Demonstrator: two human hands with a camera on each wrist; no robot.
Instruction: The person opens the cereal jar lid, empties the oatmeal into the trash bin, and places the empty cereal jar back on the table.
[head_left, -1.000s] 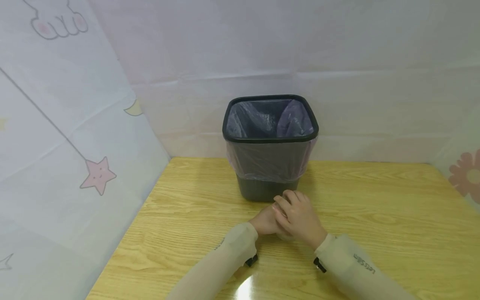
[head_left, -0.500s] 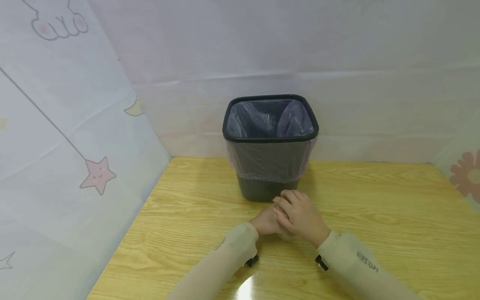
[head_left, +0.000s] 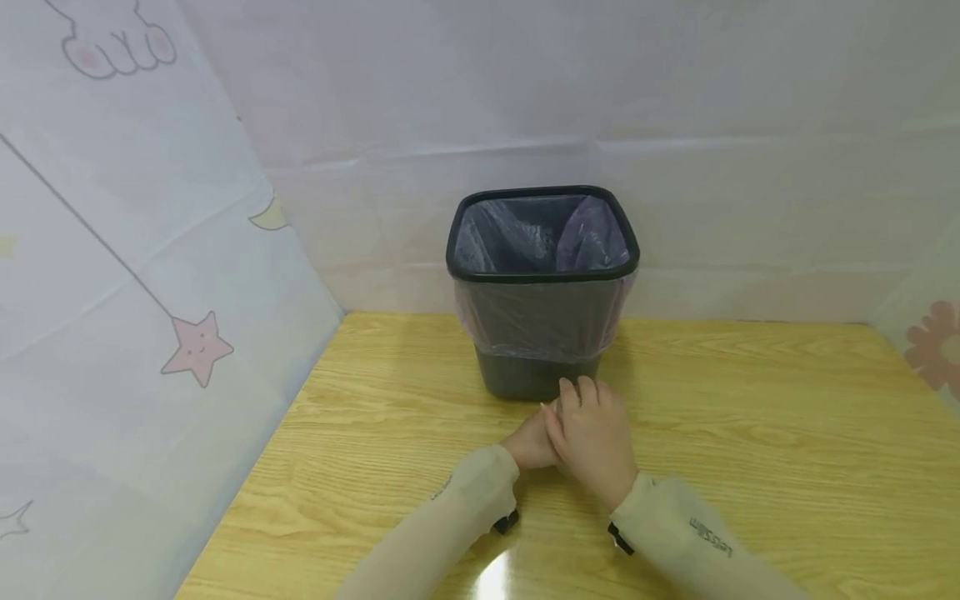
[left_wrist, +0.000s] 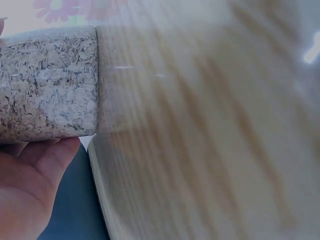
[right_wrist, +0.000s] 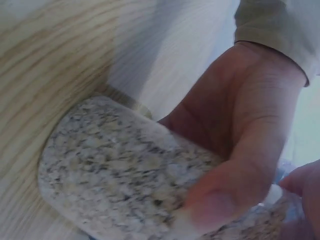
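Note:
A clear jar (right_wrist: 115, 165) of pale oat-like flakes is between my two hands, just in front of the trash bin. In the head view my hands hide it. My left hand (head_left: 532, 442) grips its body, thumb across the side in the right wrist view and fingers (left_wrist: 62, 155) along it in the left wrist view. Over the jar's top lies my right hand (head_left: 598, 442), fingers bent down around it. At the right edge of the right wrist view a fingertip (right_wrist: 302, 182) of that hand meets the jar's top end; the lid is mostly hidden.
Behind the hands stands a dark trash bin (head_left: 536, 379) with a thin purplish liner folded over its rim. The wooden table (head_left: 750, 417) spreads to both sides, with pale printed sheets hanging at the back and left.
My right hand has turned on top of the jar: its wrist has swung left and its fingers have shifted right. My left hand has stayed nearly still.

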